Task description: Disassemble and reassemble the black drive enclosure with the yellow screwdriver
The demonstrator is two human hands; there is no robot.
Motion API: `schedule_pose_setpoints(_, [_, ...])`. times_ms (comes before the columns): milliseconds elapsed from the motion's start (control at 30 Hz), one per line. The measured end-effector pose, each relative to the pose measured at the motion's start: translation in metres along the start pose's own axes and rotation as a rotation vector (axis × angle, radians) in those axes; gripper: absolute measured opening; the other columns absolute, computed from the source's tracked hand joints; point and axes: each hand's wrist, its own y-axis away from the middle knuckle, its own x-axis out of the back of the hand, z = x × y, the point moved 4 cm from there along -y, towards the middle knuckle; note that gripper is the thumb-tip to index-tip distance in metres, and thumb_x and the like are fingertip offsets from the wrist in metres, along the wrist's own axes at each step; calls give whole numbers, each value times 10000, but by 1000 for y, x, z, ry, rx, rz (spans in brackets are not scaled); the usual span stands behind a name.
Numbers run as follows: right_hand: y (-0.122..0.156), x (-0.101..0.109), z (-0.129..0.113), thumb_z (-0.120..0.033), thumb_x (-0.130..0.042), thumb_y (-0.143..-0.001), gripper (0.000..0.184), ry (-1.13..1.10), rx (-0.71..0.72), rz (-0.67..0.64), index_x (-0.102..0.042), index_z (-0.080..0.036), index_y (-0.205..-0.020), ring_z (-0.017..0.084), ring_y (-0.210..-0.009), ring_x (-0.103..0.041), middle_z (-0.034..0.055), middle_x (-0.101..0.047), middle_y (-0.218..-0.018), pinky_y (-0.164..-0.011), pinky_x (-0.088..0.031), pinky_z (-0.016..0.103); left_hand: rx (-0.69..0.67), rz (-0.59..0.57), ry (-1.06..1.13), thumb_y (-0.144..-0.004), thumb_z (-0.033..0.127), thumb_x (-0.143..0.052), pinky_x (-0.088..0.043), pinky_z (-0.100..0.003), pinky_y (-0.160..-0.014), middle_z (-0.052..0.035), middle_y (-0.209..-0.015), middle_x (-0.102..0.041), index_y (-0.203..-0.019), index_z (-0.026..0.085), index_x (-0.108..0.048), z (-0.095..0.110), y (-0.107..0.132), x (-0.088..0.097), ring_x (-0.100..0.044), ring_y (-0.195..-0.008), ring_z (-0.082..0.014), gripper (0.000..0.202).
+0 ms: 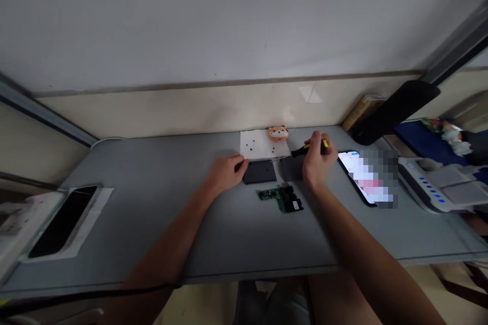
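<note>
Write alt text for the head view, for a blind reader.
A person's right hand holds a screwdriver near a dark flat case, with the left hand at its left edge. A green circuit board lies in front; behind, white paper bears tiny dark pieces.

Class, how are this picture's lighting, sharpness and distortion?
Head view: dim light overall; phone screen glows, partly pixelated; pale patch on the lower wall; tabletop seems stretched towards the sides; the screwdriver has a tip too soft to make out.

A grey desk (152, 188) meets a pale wall (244, 20) (cream lower down).
</note>
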Motion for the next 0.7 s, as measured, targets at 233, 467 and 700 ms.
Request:
schedule_pose_setpoints(233, [8, -1, -4, -643, -531, -893, 503, 44, 115, -111, -486, -231, -609, 107, -497, -369, -58, -393, -507, -507, -300, 272, 17, -14, 53, -954, 305, -494, -308, -285, -619, 9, -637, -514, -592, 202, -425, 1, -1, 3, -451, -594, -134, 383])
schedule_pose_setpoints(467, [11, 0, -7, -581, -543, -910, 464, 72, 209, -166, -492, -233, -607, 115, -496, -408, -47, -454, -509, -512, -315, 276, 3, -21, 62, -962, 306, -482, -329, -280, -625, 10, -632, -515, -584, 204, -420, 0, -2, 1, -460, -597, -133, 396])
schedule_pose_setpoints(700, [13, 2, -9, -576, -582, -907, 480, 48, 224, -176, -498, -229, -585, 119, -503, -426, -44, -472, -505, -528, -329, 287, 6, -30, 45, -963, 314, -475, -341, -284, -625, -1, -645, -547, -606, 206, -475, -2, -2, 1, -476, -609, -144, 373])
